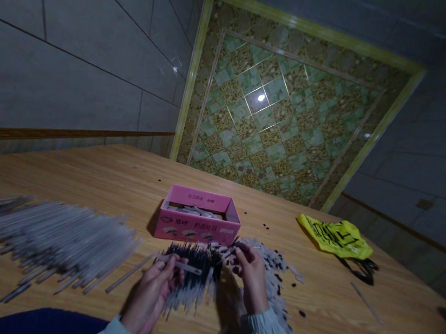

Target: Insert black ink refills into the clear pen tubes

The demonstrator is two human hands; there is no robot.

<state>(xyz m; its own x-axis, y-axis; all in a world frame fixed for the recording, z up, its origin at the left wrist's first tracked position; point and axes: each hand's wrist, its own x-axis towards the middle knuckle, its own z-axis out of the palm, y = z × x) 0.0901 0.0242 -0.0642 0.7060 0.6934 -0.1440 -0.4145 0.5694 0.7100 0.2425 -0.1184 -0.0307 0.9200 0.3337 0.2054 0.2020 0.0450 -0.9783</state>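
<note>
My left hand [155,285] is closed around a pale, slim pen-like stick [190,268] with a dark mark near its right end. Right of it, my right hand [251,277] has its thumb and fingers pinched together; a small dark piece may be between them, but blur hides it. Beneath and between my hands lies a bundle of thin sticks with dark ends [186,293]. A heap of small pale and black pieces [275,266] spreads beside and behind my right hand. Just beyond stands an open pink box [198,228], holding several pale pieces.
A large pile of pale translucent sticks [63,237] lies on the wooden table [130,172] at left. A yellow bag with black print [335,237] rests at right, near a single loose stick [366,303]. Tiled walls stand behind the table.
</note>
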